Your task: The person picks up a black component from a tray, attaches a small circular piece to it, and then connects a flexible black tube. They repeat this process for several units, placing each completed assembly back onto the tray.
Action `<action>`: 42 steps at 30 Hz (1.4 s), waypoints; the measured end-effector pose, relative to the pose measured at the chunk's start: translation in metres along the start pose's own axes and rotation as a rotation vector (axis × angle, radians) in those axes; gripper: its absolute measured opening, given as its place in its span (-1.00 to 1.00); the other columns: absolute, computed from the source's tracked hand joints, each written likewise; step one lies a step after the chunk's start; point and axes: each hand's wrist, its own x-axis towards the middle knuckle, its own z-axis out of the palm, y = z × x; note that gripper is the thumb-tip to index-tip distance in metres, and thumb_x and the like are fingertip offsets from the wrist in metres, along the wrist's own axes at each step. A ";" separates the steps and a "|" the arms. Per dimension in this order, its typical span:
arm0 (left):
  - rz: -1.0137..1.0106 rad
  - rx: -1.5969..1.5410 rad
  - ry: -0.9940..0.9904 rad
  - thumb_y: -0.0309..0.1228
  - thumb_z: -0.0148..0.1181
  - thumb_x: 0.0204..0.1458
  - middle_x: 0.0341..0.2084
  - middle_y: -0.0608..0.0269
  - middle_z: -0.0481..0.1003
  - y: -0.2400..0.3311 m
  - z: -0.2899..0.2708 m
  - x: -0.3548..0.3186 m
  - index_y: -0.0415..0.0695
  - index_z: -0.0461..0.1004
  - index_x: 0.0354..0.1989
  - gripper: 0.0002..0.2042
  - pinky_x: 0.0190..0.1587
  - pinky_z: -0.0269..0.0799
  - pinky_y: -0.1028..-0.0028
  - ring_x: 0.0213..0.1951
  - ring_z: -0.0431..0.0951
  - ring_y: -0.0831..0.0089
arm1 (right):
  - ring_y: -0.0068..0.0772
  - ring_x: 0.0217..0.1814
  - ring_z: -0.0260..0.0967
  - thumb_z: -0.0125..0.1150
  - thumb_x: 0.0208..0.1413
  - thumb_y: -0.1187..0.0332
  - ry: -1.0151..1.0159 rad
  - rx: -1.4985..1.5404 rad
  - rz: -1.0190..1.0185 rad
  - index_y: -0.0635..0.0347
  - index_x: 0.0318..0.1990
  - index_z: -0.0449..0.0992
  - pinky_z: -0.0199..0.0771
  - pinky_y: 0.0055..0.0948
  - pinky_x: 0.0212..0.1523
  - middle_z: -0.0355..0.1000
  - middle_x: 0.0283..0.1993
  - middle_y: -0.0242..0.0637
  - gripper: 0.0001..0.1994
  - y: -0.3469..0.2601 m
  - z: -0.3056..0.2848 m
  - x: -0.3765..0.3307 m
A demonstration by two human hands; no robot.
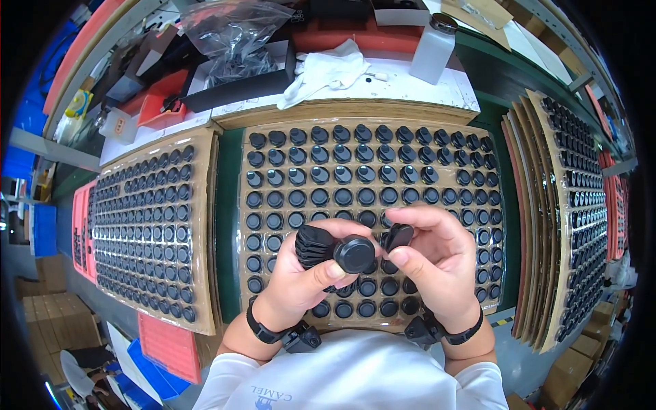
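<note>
My left hand point(290, 290) is closed around a round black cap-like part point(355, 254) with a flat face turned up. Tucked in the same hand is a stack of thin black pieces point(314, 246). Just to the right, my right hand point(443, 263) pinches a thin, rounded black piece point(400, 236) between thumb and fingers, close beside the round part. Below both hands lies a brown tray point(445, 176) filled with rows of round black parts. In its far rows the parts carry glossy, flat tops; nearer ones show plain round faces. My hands cover part of the middle rows.
Similar filled trays stand at the left point(205, 225) and in an upright-looking stack at the right point(536, 205). On the white bench beyond are a white cloth point(328, 72), a dark-capped bottle point(433, 53), a black box point(277, 78) with plastic bags, and a red bin point(154, 113).
</note>
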 end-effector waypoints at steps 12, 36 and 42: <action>0.331 0.580 0.108 -0.51 0.26 -0.10 -0.16 0.12 0.41 -0.006 -0.001 -0.005 -0.28 0.38 -0.08 -0.64 -0.25 0.37 0.55 -0.29 0.39 0.55 | -0.48 -0.41 0.21 0.17 0.00 0.46 -0.126 -0.557 -0.247 0.32 -0.06 0.38 0.23 -0.56 -0.36 0.29 -0.40 -0.32 -0.69 -0.005 0.005 0.005; 0.450 0.687 0.070 -0.58 0.24 -0.12 -0.18 0.12 0.41 -0.008 0.000 -0.003 -0.26 0.40 -0.10 -0.65 -0.43 0.29 0.69 -0.32 0.38 0.58 | -0.68 -0.36 0.24 -0.03 0.18 0.39 -0.100 -0.408 -0.119 0.30 -0.11 0.30 0.30 -0.63 -0.31 0.32 -0.28 -0.38 -0.80 0.003 0.010 0.000; 0.426 0.694 0.056 -0.58 0.25 -0.13 -0.18 0.13 0.41 -0.007 0.001 -0.003 -0.26 0.41 -0.10 -0.65 -0.45 0.27 0.68 -0.36 0.36 0.60 | -0.67 -0.35 0.24 0.00 0.15 0.43 -0.083 -0.478 -0.141 0.28 -0.11 0.30 0.29 -0.62 -0.31 0.32 -0.30 -0.37 -0.81 0.004 0.009 -0.002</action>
